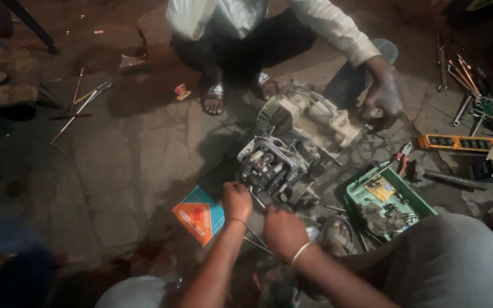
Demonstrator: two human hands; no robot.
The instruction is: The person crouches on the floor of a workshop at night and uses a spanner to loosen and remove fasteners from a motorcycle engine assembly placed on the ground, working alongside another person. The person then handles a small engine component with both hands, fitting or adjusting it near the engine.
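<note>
Head view: small engine (pixel 292 154) sits mid-floor on cracked stone floor (pixel 132 165), valve/rocker end w/ springs facing the wearer. Left hand (pixel 237 199) is curled against the near lower edge of the cylinder head (pixel 269 165), fingers closed; can't tell if it pinches a small part or just braces. Right hand (pixel 283 231) is closed too, just nearer the wearer, a thin metal rod or wire (pixel 255 236) running by it; grip not clear. Co-worker's hand (pixel 382 97) rests at engine's far right side.

Step, as I judge: work on the valve gear at head's near edge. Next move likely needs fine fingertip control w/ engine held steady.

Orange-blue box (pixel 199 215) just left of the hands; green tray (pixel 392 197) of bits to the right; socket rail (pixel 466 142) and spanners (pixel 463 74) toward floor's right edge.
</note>
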